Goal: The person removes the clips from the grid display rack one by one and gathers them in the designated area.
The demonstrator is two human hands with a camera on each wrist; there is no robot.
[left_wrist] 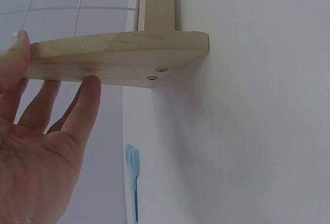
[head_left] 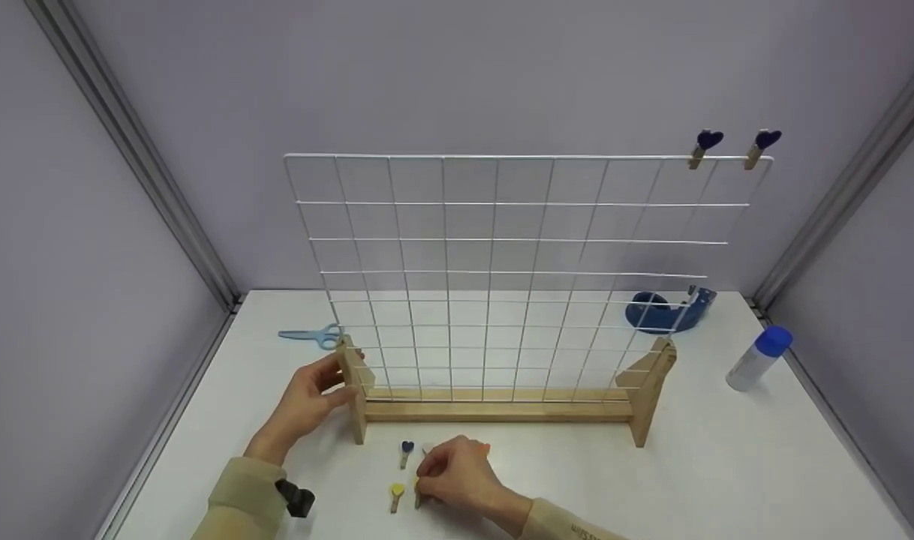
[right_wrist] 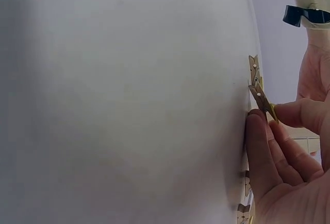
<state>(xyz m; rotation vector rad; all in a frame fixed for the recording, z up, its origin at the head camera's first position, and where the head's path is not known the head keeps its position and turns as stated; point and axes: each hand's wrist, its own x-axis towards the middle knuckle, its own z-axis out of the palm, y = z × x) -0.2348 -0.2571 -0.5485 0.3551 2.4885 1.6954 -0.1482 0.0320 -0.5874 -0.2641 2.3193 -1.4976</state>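
Note:
A white wire grid stands upright in a wooden stand. My left hand holds the stand's left end piece; in the left wrist view the thumb lies on the edge of the wooden end piece and the fingertips touch its outer face. On the table in front, my right hand pinches a small wooden clothespin with a yellow top between thumb and fingers. Beside it lie a yellow-heart clothespin and a dark blue-heart clothespin. Others lie partly hidden by the right hand.
Two dark blue-heart clothespins, one left of the other, clip the grid's top wire at the right. Behind the stand are blue scissors and a blue tape dispenser. A blue-capped glue stick stands at the right.

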